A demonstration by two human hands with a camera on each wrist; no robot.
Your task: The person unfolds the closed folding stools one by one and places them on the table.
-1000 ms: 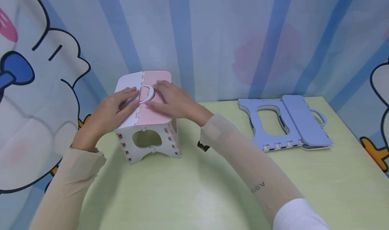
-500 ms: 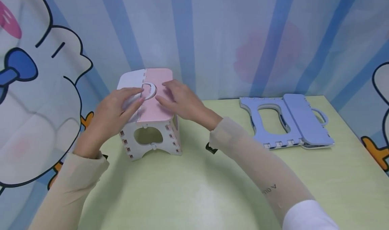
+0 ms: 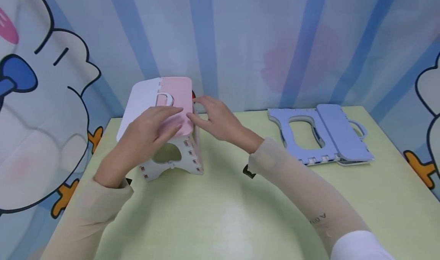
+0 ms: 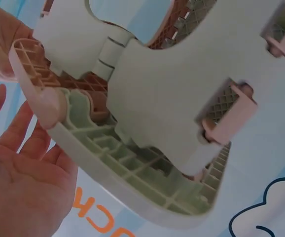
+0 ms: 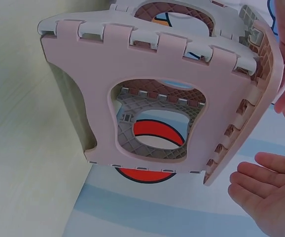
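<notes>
A folding step stool (image 3: pixel 177 86) stands unfolded on the table at left, its top half white and half pink, with a small white carry handle (image 3: pixel 168 98) at the middle seam. Over the front of the top, my left hand (image 3: pixel 137 136) has its fingers extended towards the pink half. My right hand (image 3: pixel 220 118) is just beyond the pink half's right edge, fingers loosely bent and holding nothing. The left wrist view shows the ribbed underside and hinged white leg panel (image 4: pixel 152 94). In the right wrist view, the pink side panel (image 5: pixel 98 69) has a large cutout.
A blue folding stool (image 3: pixel 330 138) lies folded flat on the right of the pale green table (image 3: pixel 213 214), its loop handle (image 3: pixel 361 128) pointing right. Behind the table hangs a blue striped curtain (image 3: pixel 237 42) with cartoon figures.
My right hand has lifted off the pink half and moved right, past its edge. My left hand has shifted right and nearer, from the white half to over the pink half. The stool stays standing.
</notes>
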